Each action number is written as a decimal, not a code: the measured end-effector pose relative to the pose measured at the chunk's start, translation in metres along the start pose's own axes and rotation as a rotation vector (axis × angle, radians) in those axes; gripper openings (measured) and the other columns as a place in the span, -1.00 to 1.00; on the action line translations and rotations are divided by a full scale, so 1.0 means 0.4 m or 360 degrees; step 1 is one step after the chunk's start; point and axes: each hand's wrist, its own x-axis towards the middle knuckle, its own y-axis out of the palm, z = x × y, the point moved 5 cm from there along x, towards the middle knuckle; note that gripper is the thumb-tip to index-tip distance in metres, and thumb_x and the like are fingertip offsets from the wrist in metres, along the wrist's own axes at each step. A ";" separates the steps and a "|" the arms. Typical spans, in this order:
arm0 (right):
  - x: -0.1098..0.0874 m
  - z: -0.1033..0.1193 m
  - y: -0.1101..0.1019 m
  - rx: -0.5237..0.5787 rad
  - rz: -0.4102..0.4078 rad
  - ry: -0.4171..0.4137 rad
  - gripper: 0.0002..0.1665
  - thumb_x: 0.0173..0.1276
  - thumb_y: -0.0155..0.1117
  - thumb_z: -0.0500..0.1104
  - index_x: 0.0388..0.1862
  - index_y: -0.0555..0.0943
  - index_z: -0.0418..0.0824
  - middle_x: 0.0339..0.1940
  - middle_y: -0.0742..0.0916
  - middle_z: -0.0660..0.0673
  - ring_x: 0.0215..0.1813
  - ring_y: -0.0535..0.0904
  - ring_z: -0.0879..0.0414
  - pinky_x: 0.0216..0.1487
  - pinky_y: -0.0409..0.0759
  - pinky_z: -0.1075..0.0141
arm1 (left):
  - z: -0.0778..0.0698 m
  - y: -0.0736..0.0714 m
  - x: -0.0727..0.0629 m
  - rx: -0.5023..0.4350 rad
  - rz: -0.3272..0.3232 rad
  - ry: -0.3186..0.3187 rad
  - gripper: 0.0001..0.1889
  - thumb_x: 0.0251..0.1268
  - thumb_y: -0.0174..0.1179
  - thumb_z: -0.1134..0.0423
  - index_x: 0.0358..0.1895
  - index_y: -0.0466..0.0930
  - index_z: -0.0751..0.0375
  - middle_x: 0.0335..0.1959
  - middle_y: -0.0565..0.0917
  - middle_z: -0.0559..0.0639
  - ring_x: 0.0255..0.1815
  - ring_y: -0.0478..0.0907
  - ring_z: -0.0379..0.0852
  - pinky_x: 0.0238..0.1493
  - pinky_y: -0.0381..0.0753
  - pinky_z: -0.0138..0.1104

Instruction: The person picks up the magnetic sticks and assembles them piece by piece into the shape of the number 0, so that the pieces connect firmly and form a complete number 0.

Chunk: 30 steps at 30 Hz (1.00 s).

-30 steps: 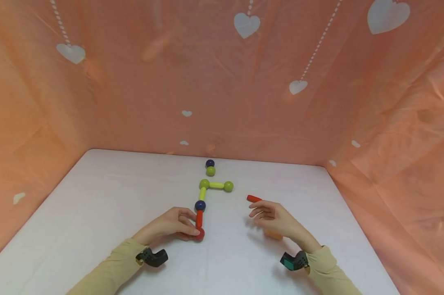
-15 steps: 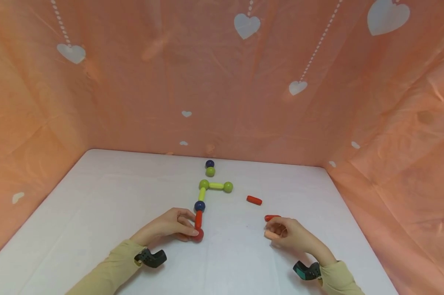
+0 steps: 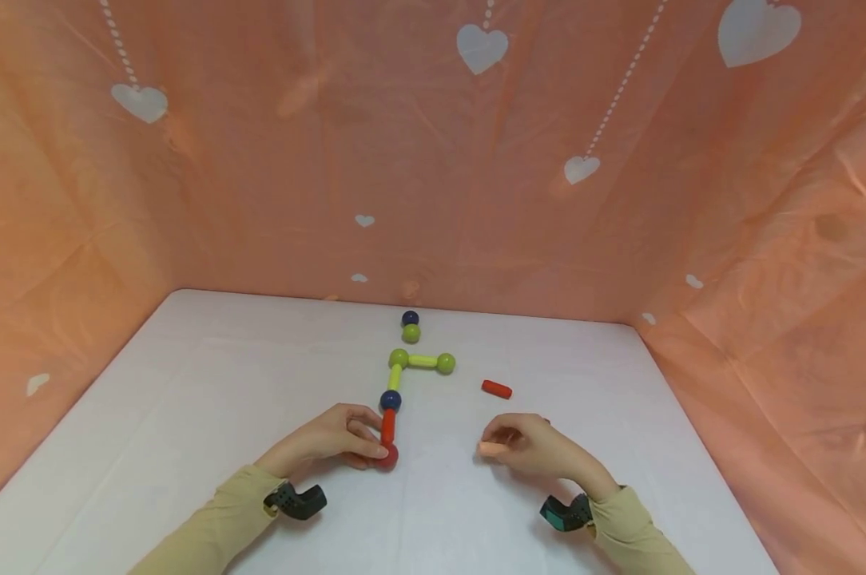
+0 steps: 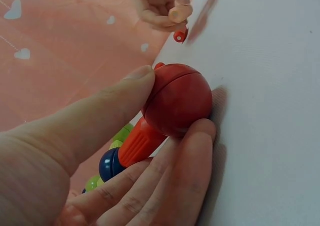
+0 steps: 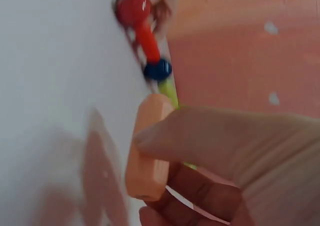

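My left hand [image 3: 332, 435] grips a red ball [image 4: 180, 100] between thumb and fingers. A red rod [image 3: 388, 426] joins that ball to a dark blue ball [image 3: 391, 400]. Beyond it, a yellow-green rod [image 3: 395, 378] leads to a green ball [image 3: 399, 358], from which another yellow-green rod [image 3: 423, 362] runs right to a second green ball [image 3: 446, 363]. To the right, apart from this chain, my right hand [image 3: 537, 447] pinches a light orange rod [image 5: 148, 148] by its sides. Its shadow falls on the table below.
A loose red rod [image 3: 497, 389] lies beyond my right hand. Toward the back of the white table [image 3: 260, 343], another dark blue ball [image 3: 410, 318] touches a green ball [image 3: 411, 333]. An orange curtain with hearts [image 3: 433, 160] encloses the back and sides.
My right hand moved back to the right, took hold of the light orange rod, then carried it left toward the chain. My left hand stays on the red ball.
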 end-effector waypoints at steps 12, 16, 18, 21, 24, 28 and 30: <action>0.143 0.082 0.121 0.0195 0.0212 -0.0127 -0.75 0.22 0.41 -0.22 -0.11 0.66 -0.05 -0.20 0.68 0.14 -0.19 0.53 0.23 -0.11 0.57 0.37 | 0.000 -0.002 0.004 0.0017 0.0000 -0.0007 -0.48 0.03 0.46 0.23 0.03 0.47 0.40 -0.34 0.71 0.12 -0.40 0.67 -0.04 -0.31 0.70 -0.24; 0.162 0.088 0.141 0.0202 0.0232 -0.0115 -0.73 0.22 0.41 -0.24 -0.09 0.66 -0.06 -0.21 0.68 0.14 -0.20 0.52 0.23 -0.11 0.57 0.37 | 0.001 0.000 0.003 -0.0002 0.0008 0.0003 -0.50 0.04 0.45 0.24 0.01 0.48 0.39 -0.34 0.71 0.12 -0.41 0.67 -0.04 -0.31 0.70 -0.24; 0.166 0.090 0.147 0.0218 0.0240 -0.0100 -0.73 0.21 0.41 -0.26 -0.09 0.66 -0.08 -0.21 0.67 0.13 -0.20 0.52 0.21 -0.09 0.57 0.37 | 0.001 0.002 0.003 -0.0008 0.0018 0.0011 -0.50 0.05 0.45 0.25 0.02 0.48 0.40 -0.35 0.71 0.12 -0.41 0.67 -0.05 -0.31 0.70 -0.24; 0.169 0.093 0.153 0.0241 0.0253 -0.0089 -0.72 0.21 0.41 -0.29 -0.09 0.66 -0.10 -0.20 0.67 0.12 -0.18 0.52 0.19 -0.07 0.56 0.37 | 0.001 0.002 0.003 -0.0011 0.0021 0.0015 -0.50 0.05 0.44 0.25 0.02 0.48 0.41 -0.35 0.71 0.11 -0.42 0.66 -0.06 -0.32 0.70 -0.24; 0.172 0.098 0.158 0.0243 0.0261 -0.0098 -0.72 0.21 0.41 -0.29 -0.09 0.66 -0.11 -0.23 0.67 0.11 -0.20 0.52 0.18 -0.10 0.56 0.38 | 0.000 0.002 0.003 0.0005 0.0017 0.0009 -0.49 0.05 0.45 0.23 0.02 0.48 0.41 -0.36 0.71 0.11 -0.43 0.66 -0.06 -0.32 0.70 -0.25; 0.174 0.103 0.162 0.0227 0.0258 -0.0105 -0.73 0.21 0.41 -0.29 -0.10 0.66 -0.09 -0.26 0.66 0.12 -0.21 0.51 0.17 -0.13 0.56 0.39 | -0.003 0.002 0.003 0.0027 -0.0008 -0.0013 -0.49 0.04 0.46 0.21 0.02 0.50 0.39 -0.35 0.71 0.11 -0.43 0.66 -0.05 -0.33 0.69 -0.25; 0.174 0.105 0.161 0.0227 0.0260 -0.0096 -0.72 0.20 0.41 -0.29 -0.10 0.66 -0.09 -0.26 0.65 0.12 -0.21 0.52 0.16 -0.13 0.56 0.38 | -0.004 0.002 0.002 0.0041 -0.0025 -0.0022 -0.49 0.03 0.46 0.20 0.01 0.50 0.38 -0.36 0.71 0.11 -0.43 0.66 -0.04 -0.33 0.69 -0.24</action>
